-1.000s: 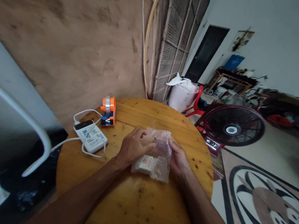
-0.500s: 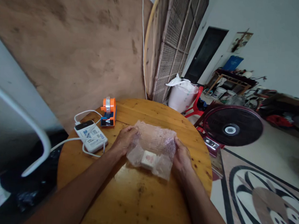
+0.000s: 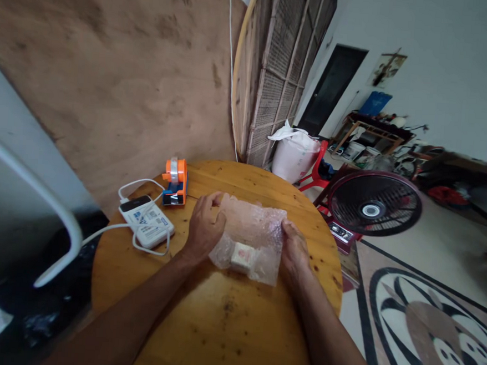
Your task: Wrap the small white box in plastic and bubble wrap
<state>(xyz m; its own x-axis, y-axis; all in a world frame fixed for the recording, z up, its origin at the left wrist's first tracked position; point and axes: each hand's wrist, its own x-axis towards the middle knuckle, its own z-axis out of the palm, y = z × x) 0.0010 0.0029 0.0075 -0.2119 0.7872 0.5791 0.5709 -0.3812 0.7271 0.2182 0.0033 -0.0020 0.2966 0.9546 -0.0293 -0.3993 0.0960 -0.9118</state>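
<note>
A sheet of bubble wrap (image 3: 249,216) lies spread on the round wooden table (image 3: 224,337). On its near part sits a small white box (image 3: 244,256) with a reddish print on top. My left hand (image 3: 205,227) is at the sheet's left edge, its thumb apart from the bent fingers; whether the fingertips touch the film is hard to see. At the right edge, my right hand (image 3: 295,247) pinches the bubble wrap between thumb and fingers.
An orange and blue tape dispenser (image 3: 175,182) stands at the table's back left. Beside it lies a white power bank (image 3: 149,223) with cables. A dark red fan (image 3: 373,205) stands past the right edge, near a white sack (image 3: 295,155) and a red chair (image 3: 314,173).
My left hand has loosened from the bubble wrap's left edge, its thumb and fingers now spread. My right hand stays on the right edge. The fan's blades look less blurred.
</note>
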